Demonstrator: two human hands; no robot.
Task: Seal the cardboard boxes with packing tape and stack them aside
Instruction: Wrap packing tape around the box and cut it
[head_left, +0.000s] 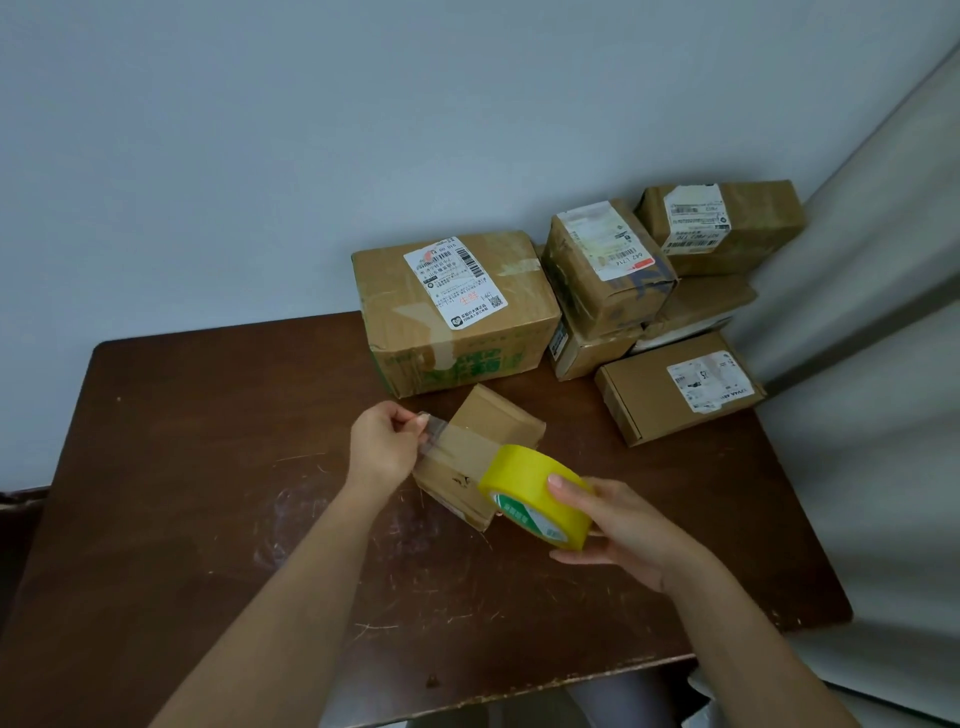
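Right now a small cardboard box lies near the middle of the dark wooden table, turned at an angle, with a strip of clear tape stretched across its top. The left hand pinches the free end of that strip between thumb and fingertips, just past the box's left edge. The strip runs to a yellow tape roll at the box's right corner, and the right hand grips the roll, thumb on its outer face and fingers curled under the far side. Just behind the small box sits a large box with a white shipping label on top and green print on its front. To the right of it more boxes are piled against the wall: a taped box resting on another one, a further labelled box on top of the pile at the back, and a flat box lying on the table in front. A pale curtain hangs along the right side, and the wall behind is plain grey-blue.
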